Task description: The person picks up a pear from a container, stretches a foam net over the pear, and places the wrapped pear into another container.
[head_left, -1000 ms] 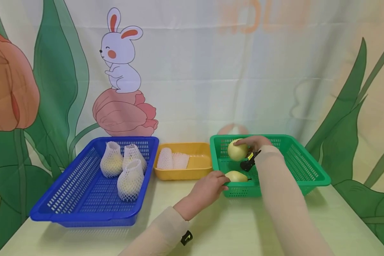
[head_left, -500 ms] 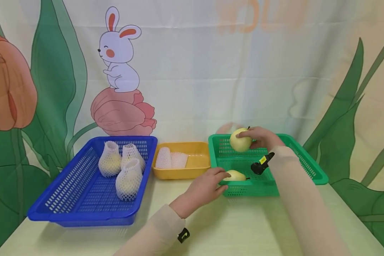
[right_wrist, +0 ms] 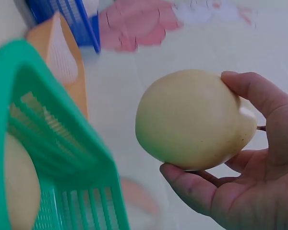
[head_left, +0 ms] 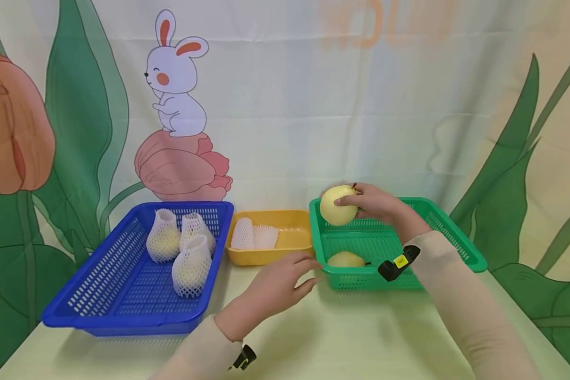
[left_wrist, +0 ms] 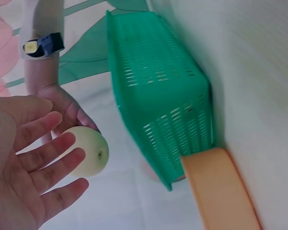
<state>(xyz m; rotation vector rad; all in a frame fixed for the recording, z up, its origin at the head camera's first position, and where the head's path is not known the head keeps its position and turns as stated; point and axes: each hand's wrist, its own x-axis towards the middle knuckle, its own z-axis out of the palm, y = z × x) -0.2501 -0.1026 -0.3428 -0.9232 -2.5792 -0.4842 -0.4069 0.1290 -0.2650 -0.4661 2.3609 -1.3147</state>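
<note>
My right hand (head_left: 380, 205) holds a pale yellow pear (head_left: 337, 206) above the left end of the green basket (head_left: 477, 264). In the right wrist view, thumb and fingers grip the pear (right_wrist: 194, 120) around its stem end. A second pear (head_left: 345, 259) lies in the basket by the near wall. To the left of the basket, my left hand (head_left: 277, 282) hovers over the table with nothing in it. Its fingers are spread and relaxed in the left wrist view, overlapping the held pear (left_wrist: 93, 153) there.
A yellow tray (head_left: 296, 240) with white foam net sleeves (head_left: 266, 237) stands between the baskets. At left, a blue basket (head_left: 123, 319) holds three pears in foam nets (head_left: 192, 266). A printed curtain (head_left: 275, 105) hangs behind the table (head_left: 323, 338).
My right hand has lifted the pear out of the green basket and moved it left. The left hand has let go of the basket's near corner and drawn back left.
</note>
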